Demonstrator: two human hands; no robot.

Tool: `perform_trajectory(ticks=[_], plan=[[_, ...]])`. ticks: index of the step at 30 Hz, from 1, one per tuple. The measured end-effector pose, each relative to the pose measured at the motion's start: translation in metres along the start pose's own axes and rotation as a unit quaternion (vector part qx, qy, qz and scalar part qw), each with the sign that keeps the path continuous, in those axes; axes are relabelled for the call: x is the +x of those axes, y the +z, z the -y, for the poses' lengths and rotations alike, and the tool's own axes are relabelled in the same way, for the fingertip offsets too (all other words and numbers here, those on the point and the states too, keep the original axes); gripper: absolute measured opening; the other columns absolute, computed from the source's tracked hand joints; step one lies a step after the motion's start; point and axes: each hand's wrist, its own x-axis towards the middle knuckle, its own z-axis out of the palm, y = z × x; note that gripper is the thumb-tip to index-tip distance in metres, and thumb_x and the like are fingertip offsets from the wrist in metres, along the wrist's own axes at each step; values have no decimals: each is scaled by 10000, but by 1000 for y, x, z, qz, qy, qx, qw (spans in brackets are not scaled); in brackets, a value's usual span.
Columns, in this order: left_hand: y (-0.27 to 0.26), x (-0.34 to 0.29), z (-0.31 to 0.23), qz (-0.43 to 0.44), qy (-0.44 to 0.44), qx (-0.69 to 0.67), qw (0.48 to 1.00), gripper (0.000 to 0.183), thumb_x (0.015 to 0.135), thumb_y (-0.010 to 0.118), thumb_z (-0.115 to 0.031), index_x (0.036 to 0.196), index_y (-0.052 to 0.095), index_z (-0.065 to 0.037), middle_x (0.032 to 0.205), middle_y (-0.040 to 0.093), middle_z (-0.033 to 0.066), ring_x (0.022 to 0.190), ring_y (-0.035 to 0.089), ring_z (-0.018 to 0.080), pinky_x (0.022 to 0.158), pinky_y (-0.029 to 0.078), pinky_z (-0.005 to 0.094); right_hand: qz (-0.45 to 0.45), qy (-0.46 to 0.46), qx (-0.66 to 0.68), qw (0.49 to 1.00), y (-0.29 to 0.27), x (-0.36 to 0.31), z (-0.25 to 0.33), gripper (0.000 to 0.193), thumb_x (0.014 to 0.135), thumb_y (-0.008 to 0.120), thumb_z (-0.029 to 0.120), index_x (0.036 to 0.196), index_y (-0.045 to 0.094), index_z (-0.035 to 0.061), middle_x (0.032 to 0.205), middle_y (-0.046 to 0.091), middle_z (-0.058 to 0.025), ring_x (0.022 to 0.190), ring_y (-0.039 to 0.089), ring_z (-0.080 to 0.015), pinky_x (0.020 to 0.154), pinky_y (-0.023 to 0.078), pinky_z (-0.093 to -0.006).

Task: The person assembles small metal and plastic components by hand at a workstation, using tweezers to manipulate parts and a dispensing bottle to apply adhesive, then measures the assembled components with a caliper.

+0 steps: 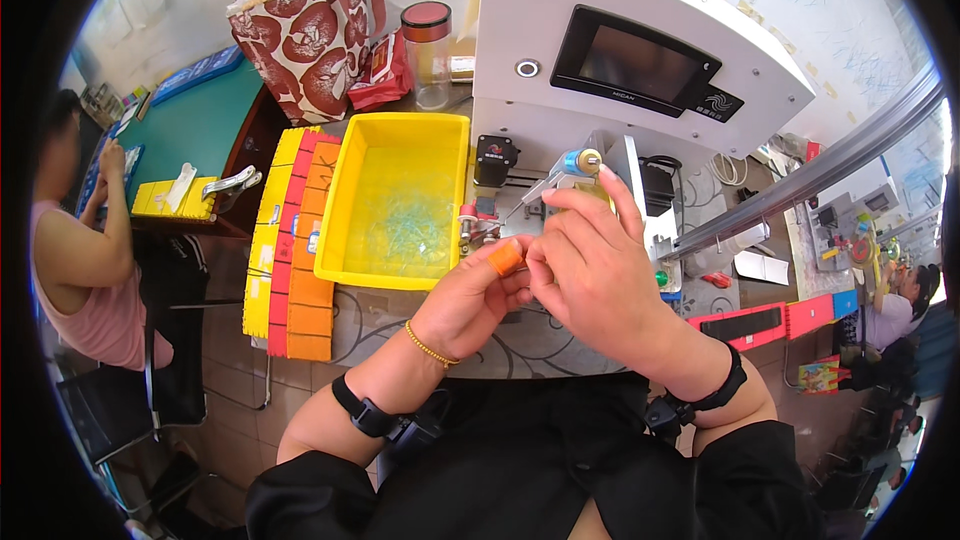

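Orange finger cot [506, 258] was worn on a fingertip of the left hand [470, 302], just above the table edge, where both hands met.

The left fingers were curled together, and the cot was touched by the right hand [592, 275], whose thumb and lower fingers were closed toward it while the forefinger was stretched upward; what was pinched could not be told. A white machine with a dark screen [634, 62] was seen just behind. A yellow plastic bin [345, 202] was set to the left, with stacked yellow and orange trays [296, 270] beside it.
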Motion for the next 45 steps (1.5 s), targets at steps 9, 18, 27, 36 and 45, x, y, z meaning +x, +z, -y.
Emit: perform_trajectory(ticks=[9, 18, 27, 36, 45], plan=[[-3, -2, 2, -95, -23, -30, 995, 277, 973, 559, -254, 1191, 563, -83, 1018, 642, -6, 824, 582, 81, 740, 462, 245, 9, 24, 20, 999, -10, -11, -5, 119, 741, 684, 95, 810, 597, 52, 883, 579, -53, 1107, 535, -212, 1101, 280, -509], [7, 15, 16, -107, 10, -120, 987, 202, 958, 591, -265, 1093, 597, -114, 900, 611, -37, 708, 501, 56, 647, 407, 222, 17, 55, 2, 998, -13, 0, -10, 240, 707, 730, 86, 933, 648, 71, 963, 569, -56, 1172, 507, -253, 1101, 255, -544], [15, 24, 17, -65, 33, -172, 982, 146, 982, 538, -246, 1052, 586, -127, 852, 553, -34, 688, 466, 66, 639, 385, 227, 47, 58, 2, 997, -7, 2, -10, 217, 724, 717, 112, 929, 662, 65, 941, 570, -61, 1169, 504, -259, 1112, 233, -555], [7, 27, 18, -31, 21, -187, 982, 199, 985, 536, -231, 1157, 565, -135, 910, 536, -41, 728, 461, 63, 657, 387, 228, 51, 66, -15, 996, -5, 5, -9, 193, 730, 711, 151, 897, 659, 69, 934, 574, -62, 1163, 499, -253, 1117, 223, -547], [-4, 18, 17, -55, 4, -22, 998, 303, 958, 522, -151, 1258, 520, -108, 1006, 554, -21, 770, 486, 81, 686, 401, 231, 46, 63, -15, 997, -2, 4, -9, 156, 720, 703, 114, 859, 644, 76, 911, 568, -53, 1147, 512, -244, 1111, 237, -545]])
